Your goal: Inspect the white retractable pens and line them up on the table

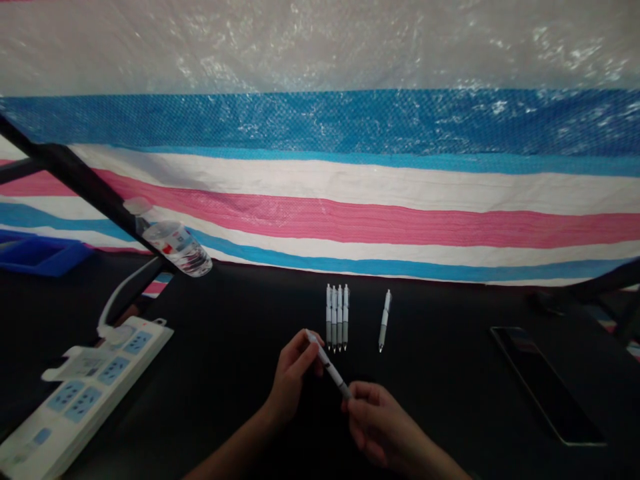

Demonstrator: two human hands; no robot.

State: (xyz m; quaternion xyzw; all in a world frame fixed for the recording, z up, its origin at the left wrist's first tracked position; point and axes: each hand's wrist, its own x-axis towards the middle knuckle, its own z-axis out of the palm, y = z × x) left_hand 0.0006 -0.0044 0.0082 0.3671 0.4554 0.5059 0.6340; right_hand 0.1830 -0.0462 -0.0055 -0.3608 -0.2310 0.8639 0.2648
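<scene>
Head view: left hand point(290, 377) grips a white retractable pen point(327, 363) at its far end, right hand point(377, 420) pinching the near end (light, stiff, slick; hold mid-barrel).

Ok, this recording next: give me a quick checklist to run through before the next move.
Held pen gripped by both hands, left hand at one end, right hand at the other: ok.
Row of four pens lying side by side, not touched by either hand: ok.
Lone pen lying apart, right of the row: ok.
Bottle well away from the hands: ok.
Held pen's tip out or retracted: cannot tell.
</scene>
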